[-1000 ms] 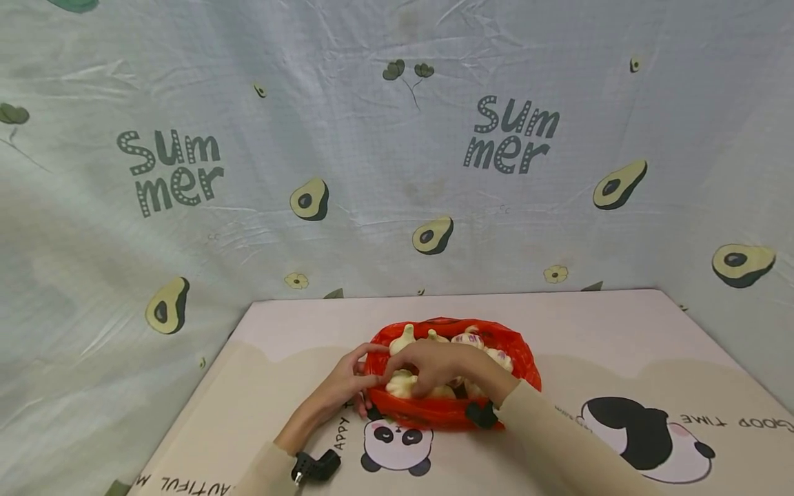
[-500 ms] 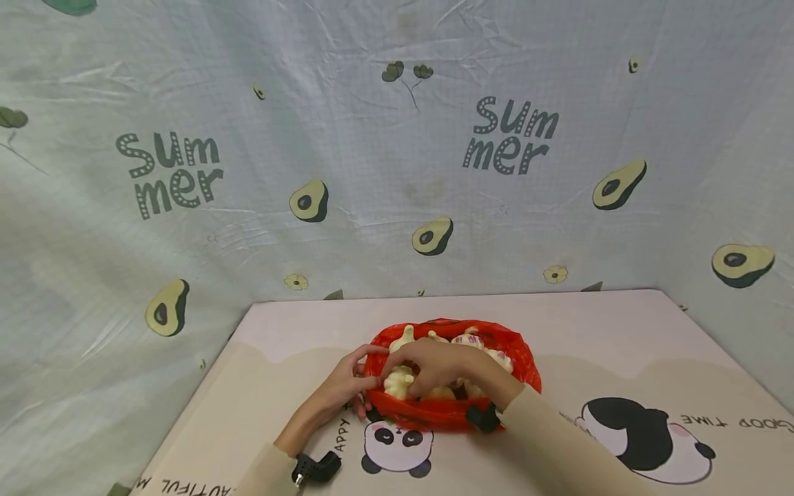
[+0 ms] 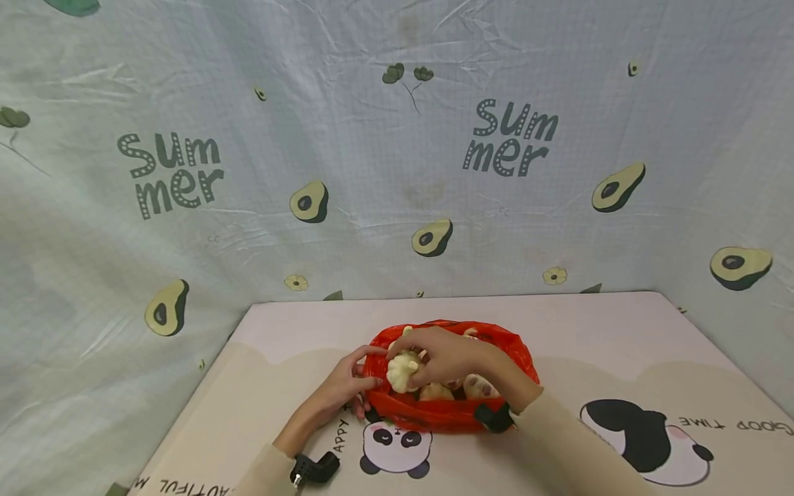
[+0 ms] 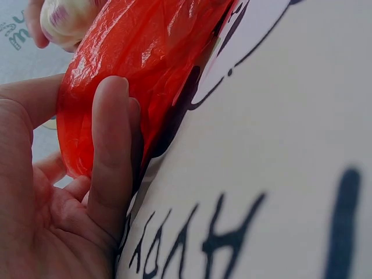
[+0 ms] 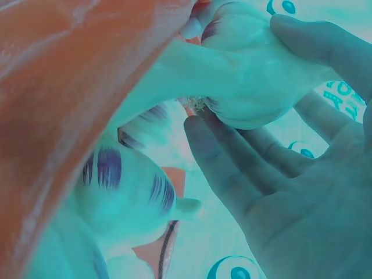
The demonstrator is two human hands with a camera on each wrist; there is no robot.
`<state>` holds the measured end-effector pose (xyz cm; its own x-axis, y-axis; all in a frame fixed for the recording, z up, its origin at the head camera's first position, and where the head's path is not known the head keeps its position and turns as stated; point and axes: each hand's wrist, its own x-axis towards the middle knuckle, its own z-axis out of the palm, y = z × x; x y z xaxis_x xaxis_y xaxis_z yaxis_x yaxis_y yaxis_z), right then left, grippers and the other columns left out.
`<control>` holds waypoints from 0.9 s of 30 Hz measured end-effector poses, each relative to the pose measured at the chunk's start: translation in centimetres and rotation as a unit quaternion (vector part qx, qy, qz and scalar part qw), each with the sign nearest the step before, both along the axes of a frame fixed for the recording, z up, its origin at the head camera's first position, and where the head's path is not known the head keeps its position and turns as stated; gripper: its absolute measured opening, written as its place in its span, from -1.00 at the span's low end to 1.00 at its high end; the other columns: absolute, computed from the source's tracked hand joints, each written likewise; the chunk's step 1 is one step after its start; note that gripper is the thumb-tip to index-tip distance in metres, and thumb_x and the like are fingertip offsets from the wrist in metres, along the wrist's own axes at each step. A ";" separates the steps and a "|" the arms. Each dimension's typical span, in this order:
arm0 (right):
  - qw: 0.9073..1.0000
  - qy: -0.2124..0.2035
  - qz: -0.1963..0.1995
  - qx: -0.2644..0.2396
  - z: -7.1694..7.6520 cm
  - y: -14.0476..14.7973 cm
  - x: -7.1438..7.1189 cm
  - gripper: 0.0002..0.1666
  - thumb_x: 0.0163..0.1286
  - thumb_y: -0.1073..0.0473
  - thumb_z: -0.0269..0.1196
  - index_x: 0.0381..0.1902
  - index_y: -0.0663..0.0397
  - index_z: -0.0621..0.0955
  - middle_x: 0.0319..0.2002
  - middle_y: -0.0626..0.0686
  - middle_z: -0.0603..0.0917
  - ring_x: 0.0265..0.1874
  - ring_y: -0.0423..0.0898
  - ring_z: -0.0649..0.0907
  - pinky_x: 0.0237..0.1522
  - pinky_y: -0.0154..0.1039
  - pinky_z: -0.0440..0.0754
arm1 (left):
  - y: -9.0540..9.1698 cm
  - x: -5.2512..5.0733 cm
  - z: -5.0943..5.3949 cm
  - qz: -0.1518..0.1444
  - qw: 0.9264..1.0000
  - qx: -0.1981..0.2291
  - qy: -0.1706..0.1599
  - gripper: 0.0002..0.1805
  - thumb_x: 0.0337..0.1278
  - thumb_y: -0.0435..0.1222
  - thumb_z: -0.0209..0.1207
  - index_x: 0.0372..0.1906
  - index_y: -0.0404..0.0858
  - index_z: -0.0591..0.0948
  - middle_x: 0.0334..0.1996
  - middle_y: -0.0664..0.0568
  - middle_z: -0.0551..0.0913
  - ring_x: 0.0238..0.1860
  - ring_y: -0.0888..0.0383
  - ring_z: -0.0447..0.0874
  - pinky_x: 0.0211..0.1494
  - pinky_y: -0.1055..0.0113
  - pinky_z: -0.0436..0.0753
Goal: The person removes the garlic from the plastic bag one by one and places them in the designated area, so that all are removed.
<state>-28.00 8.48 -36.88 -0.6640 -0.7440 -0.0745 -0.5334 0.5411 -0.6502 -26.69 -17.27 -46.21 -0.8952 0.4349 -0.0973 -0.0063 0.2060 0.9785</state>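
A red plastic bag (image 3: pixel 428 417), rolled open at the top, sits on the table with several garlic bulbs in it. My right hand (image 3: pixel 453 355) pinches one garlic bulb (image 3: pixel 400 373) between thumb and fingers at the bag's left part. In the right wrist view that garlic bulb (image 5: pixel 250 70) is lifted against the thumb and fingers; other purple-streaked bulbs (image 5: pixel 125 192) lie below it. At the bag's left edge, my left hand (image 3: pixel 338 386) holds the rim. The left wrist view shows the red plastic (image 4: pixel 133 64) between the left hand's digits.
The bag stands on a pale tabletop (image 3: pixel 310 324) printed with pandas and lettering. A printed panda (image 3: pixel 397 448) lies just in front of the bag. Behind and at the sides hangs a curtain (image 3: pixel 372 138) with avocado prints. Each wrist wears a black device (image 3: pixel 315 468).
The garlic bulb under my right hand has turned and come up a little, gripped by the fingers. My right hand has risen slightly. The left hand stays at the bag's rim.
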 end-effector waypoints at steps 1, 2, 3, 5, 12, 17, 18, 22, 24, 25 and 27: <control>1.000 0.002 0.000 -0.005 0.0 0.1 0.0 -0.43 0.23 0.06 0.51 0.21 -0.27 0.64 0.12 -0.22 0.65 0.06 -0.15 0.58 0.08 -0.21 0.72 | 0.0 0.0 0.0 -0.001 1.000 -0.001 0.000 -0.38 0.29 -0.35 0.21 0.43 -0.15 0.37 -0.36 -0.08 0.56 -0.67 0.20 0.63 -0.62 0.38 0.67; 1.000 0.000 0.000 -0.011 0.1 0.2 0.1 -0.43 0.24 0.06 0.50 0.22 -0.26 0.64 0.13 -0.22 0.65 0.07 -0.16 0.58 0.08 -0.21 0.73 | -0.1 0.0 0.1 -0.001 1.000 -0.001 0.000 -0.39 0.29 -0.35 0.21 0.43 -0.15 0.37 -0.36 -0.08 0.57 -0.67 0.20 0.62 -0.62 0.38 0.67; 1.000 0.001 0.001 -0.016 0.1 0.3 0.1 -0.43 0.24 0.06 0.50 0.22 -0.25 0.64 0.14 -0.22 0.65 0.07 -0.16 0.58 0.10 -0.20 0.72 | -0.1 0.0 0.1 -0.001 1.000 -0.001 0.001 -0.39 0.30 -0.35 0.21 0.43 -0.15 0.37 -0.37 -0.08 0.57 -0.67 0.20 0.62 -0.61 0.38 0.67; 1.000 0.001 -0.002 -0.020 0.1 0.5 0.0 -0.43 0.24 0.03 0.50 0.22 -0.27 0.64 0.14 -0.22 0.65 0.08 -0.17 0.59 0.11 -0.22 0.73 | -0.1 0.0 0.0 -0.003 1.000 -0.001 0.001 -0.39 0.31 -0.35 0.20 0.43 -0.16 0.37 -0.38 -0.06 0.58 -0.67 0.20 0.62 -0.61 0.38 0.67; 0.999 0.008 -0.010 -0.043 1.0 1.5 0.1 -0.44 0.24 0.00 0.47 0.21 -0.31 0.63 0.10 -0.20 0.65 0.08 -0.17 0.60 0.16 -0.18 0.73 | 0.0 -0.1 0.1 -0.004 1.000 -0.003 0.001 -0.39 0.32 -0.34 0.21 0.45 -0.16 0.36 -0.35 -0.07 0.56 -0.67 0.20 0.62 -0.62 0.39 0.67; 0.997 0.029 -0.004 -0.067 1.7 2.6 0.4 -0.42 0.27 0.02 0.46 0.26 -0.20 0.62 0.16 -0.13 0.66 0.11 -0.13 0.60 0.14 -0.22 0.73 | 0.2 -0.1 0.1 -0.001 1.000 0.000 0.002 -0.38 0.32 -0.34 0.22 0.45 -0.17 0.37 -0.35 -0.07 0.57 -0.67 0.20 0.62 -0.62 0.39 0.67; 0.997 0.036 -0.003 -0.071 1.8 2.8 0.4 -0.41 0.28 0.02 0.46 0.26 -0.18 0.62 0.18 -0.12 0.66 0.12 -0.12 0.61 0.13 -0.23 0.73 | 0.2 -0.1 0.1 0.000 1.000 -0.001 0.002 -0.38 0.32 -0.34 0.22 0.45 -0.17 0.37 -0.35 -0.07 0.57 -0.67 0.20 0.63 -0.62 0.39 0.67; 0.994 0.055 -0.001 -0.093 2.2 3.8 0.6 -0.40 0.29 0.03 0.45 0.28 -0.11 0.61 0.22 -0.10 0.66 0.13 -0.10 0.62 0.13 -0.21 0.72 | 0.2 -0.1 0.0 0.003 1.000 -0.005 0.000 -0.38 0.32 -0.32 0.23 0.45 -0.16 0.36 -0.35 -0.07 0.57 -0.67 0.19 0.63 -0.61 0.38 0.67; 0.993 0.063 -0.005 -0.104 2.3 4.4 0.7 -0.39 0.29 0.04 0.44 0.30 -0.09 0.60 0.23 -0.09 0.66 0.14 -0.09 0.63 0.14 -0.18 0.73 | 0.1 -0.1 0.0 0.004 1.000 -0.007 0.000 -0.37 0.32 -0.32 0.23 0.45 -0.16 0.36 -0.35 -0.08 0.57 -0.67 0.19 0.64 -0.60 0.38 0.67; 0.992 0.065 -0.010 -0.109 2.3 4.6 0.7 -0.38 0.29 0.04 0.44 0.30 -0.10 0.60 0.23 -0.09 0.66 0.14 -0.10 0.63 0.15 -0.18 0.73 | 0.1 -0.1 -0.1 0.005 1.000 -0.007 0.000 -0.38 0.32 -0.32 0.23 0.45 -0.16 0.36 -0.35 -0.08 0.56 -0.67 0.19 0.64 -0.61 0.38 0.67; 0.991 0.067 -0.022 -0.116 2.2 5.2 0.8 -0.39 0.28 0.04 0.45 0.29 -0.12 0.58 0.20 -0.09 0.67 0.10 -0.10 0.64 0.13 -0.19 0.74 | 0.2 -0.2 -0.1 0.004 1.000 -0.007 0.001 -0.38 0.33 -0.33 0.23 0.45 -0.16 0.36 -0.35 -0.09 0.56 -0.67 0.19 0.64 -0.61 0.38 0.67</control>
<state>-27.18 13.64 -34.64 -0.6892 -0.7005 0.1851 -0.6015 0.4108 -0.6851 -26.85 -17.11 -46.27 -0.8988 0.4264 -0.1020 -0.0063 0.2199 0.9755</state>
